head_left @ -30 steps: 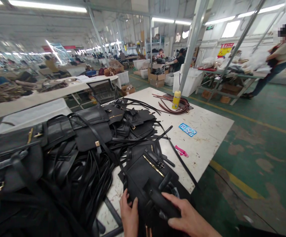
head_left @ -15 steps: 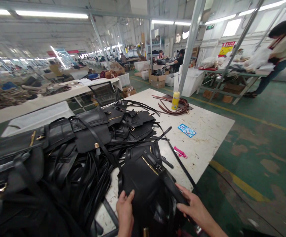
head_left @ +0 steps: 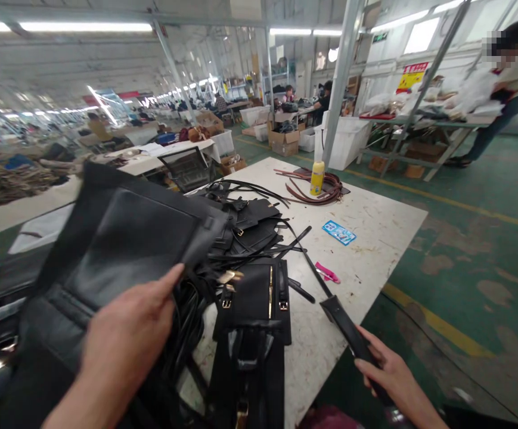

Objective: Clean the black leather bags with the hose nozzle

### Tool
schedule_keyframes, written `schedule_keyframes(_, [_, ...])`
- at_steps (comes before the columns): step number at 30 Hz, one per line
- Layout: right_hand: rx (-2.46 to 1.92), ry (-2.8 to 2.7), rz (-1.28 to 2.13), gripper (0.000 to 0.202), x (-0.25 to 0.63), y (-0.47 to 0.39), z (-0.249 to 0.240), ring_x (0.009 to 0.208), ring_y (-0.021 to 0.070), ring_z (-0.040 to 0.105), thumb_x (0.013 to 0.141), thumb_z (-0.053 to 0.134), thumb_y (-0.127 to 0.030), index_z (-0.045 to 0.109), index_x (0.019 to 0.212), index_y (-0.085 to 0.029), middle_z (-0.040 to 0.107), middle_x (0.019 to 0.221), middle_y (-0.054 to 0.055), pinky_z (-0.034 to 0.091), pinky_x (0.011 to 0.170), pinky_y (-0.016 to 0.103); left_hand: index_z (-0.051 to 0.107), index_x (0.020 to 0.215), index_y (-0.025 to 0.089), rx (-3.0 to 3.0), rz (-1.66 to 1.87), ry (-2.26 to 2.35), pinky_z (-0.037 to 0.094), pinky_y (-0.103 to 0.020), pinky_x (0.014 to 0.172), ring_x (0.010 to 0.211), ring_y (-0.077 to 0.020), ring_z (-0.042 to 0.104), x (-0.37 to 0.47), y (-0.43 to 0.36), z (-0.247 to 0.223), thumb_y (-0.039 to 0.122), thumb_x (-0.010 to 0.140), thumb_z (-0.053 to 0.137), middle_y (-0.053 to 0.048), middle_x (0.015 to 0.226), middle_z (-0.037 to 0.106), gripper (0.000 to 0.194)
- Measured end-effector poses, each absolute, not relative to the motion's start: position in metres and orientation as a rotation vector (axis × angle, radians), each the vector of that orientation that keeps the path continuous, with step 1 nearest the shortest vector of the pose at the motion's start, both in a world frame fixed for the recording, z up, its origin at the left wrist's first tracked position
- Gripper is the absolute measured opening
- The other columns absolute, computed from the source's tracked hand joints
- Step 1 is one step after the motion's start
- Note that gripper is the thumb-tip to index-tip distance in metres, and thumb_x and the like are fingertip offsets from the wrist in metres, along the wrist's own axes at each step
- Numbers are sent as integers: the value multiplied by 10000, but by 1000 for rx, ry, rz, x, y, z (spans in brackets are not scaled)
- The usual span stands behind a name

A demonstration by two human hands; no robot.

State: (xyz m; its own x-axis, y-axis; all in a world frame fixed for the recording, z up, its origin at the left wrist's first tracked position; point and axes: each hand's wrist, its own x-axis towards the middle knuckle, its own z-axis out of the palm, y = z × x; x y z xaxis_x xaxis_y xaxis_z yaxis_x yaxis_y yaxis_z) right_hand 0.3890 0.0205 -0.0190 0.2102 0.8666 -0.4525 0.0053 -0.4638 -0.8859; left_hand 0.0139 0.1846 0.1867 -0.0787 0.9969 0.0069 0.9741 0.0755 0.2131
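Note:
My left hand (head_left: 129, 333) grips the edge of a large black leather-like bag (head_left: 133, 244), raised and tilted over the pile on the left. Its thumb side shows; the other fingers are hidden. My right hand (head_left: 386, 372) is closed around a long black piece (head_left: 346, 328) with a flared, squared end and a shiny metal fitting at its lower end; its kind is unclear. Between my hands, a black bag (head_left: 250, 298) with a gold zipper and two small buckles lies on the white table (head_left: 366, 232).
More black bags (head_left: 259, 223) and loose straps are heaped on the left. Brown straps (head_left: 312, 193) lie coiled beside a yellow bottle (head_left: 316, 179). A blue card (head_left: 339, 232) and a pink object (head_left: 327, 273) rest nearby. A metal post (head_left: 341, 71) rises behind; a person (head_left: 513, 65) stands far right.
My left hand has swung left and up with a black bag, uncovering the buckled bag on the table. My right hand has moved slightly right and down, still holding the long black piece.

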Motion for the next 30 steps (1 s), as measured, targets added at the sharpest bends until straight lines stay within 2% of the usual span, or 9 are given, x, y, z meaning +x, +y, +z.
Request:
schedule_keyframes(3, [-1687,-764,1300,790,387,21,-11,447,131,534,644,616,-405,267,1322,-199,597,825,20,452,377,266,403,1262,244,2372,-285,1868,398,-472,798,884,-294,542,93,160,121,147,783,276,-96,905,606,505])
schedule_keyframes(6, [-1693,-743,1317,808,386,21,-5,464,137,536,640,621,-401,253,1329,-195,588,822,19,463,396,279,520,1160,283,2351,-405,1626,414,-390,778,829,-234,562,132,123,31,50,728,312,-68,845,631,534])
schedule_keyframes(7, [-1694,-748,1327,799,386,20,-4,470,136,535,650,614,-387,243,1331,-194,582,820,17,464,403,279,478,1198,301,2326,-369,1583,383,-406,831,895,-236,543,135,111,6,56,716,352,-71,929,618,555])
schedule_keyframes(10, [-1693,-771,1330,734,385,16,-4,483,125,529,695,572,-328,224,1329,-205,562,830,13,460,412,269,404,1249,316,2283,-170,1515,322,-437,892,1015,-262,470,124,91,-41,249,718,495,-84,1072,551,542])
schedule_keyframes(13, [-1702,-785,1316,678,383,15,-5,480,109,520,722,538,-294,227,1320,-220,549,862,14,455,411,257,424,1242,274,2294,-66,1531,290,-435,928,1094,-265,421,113,94,-47,339,744,478,-109,1175,493,505])
schedule_keyframes(15, [-1710,-799,1329,665,382,16,-4,474,101,518,725,529,-281,229,1317,-228,548,888,15,452,410,251,347,1291,259,2363,-6,1529,233,-453,976,1213,-273,304,116,100,-44,315,743,480,-111,1324,365,567])
schedule_keyframes(18, [-1704,-825,1382,659,381,18,-1,468,96,523,722,516,-260,231,1316,-240,554,900,12,443,393,236,199,1340,293,2559,45,1350,144,-500,1015,1298,-263,128,134,106,-46,252,732,483,-43,1434,178,672])
schedule_keyframes(24, [-1677,-823,1530,633,377,18,2,400,80,508,721,505,-268,258,1302,-221,558,813,-4,408,332,203,282,1316,263,2723,-3,1297,121,-535,1020,1296,-239,148,158,124,-76,213,807,328,0,1407,264,513])
schedule_keyframes(30, [-1592,-857,1631,646,369,41,-5,390,74,519,699,524,-221,278,1297,-219,574,829,7,402,316,179,196,1336,317,2759,20,1312,111,-593,988,1259,-261,235,157,136,-85,200,814,305,-6,1375,332,546])
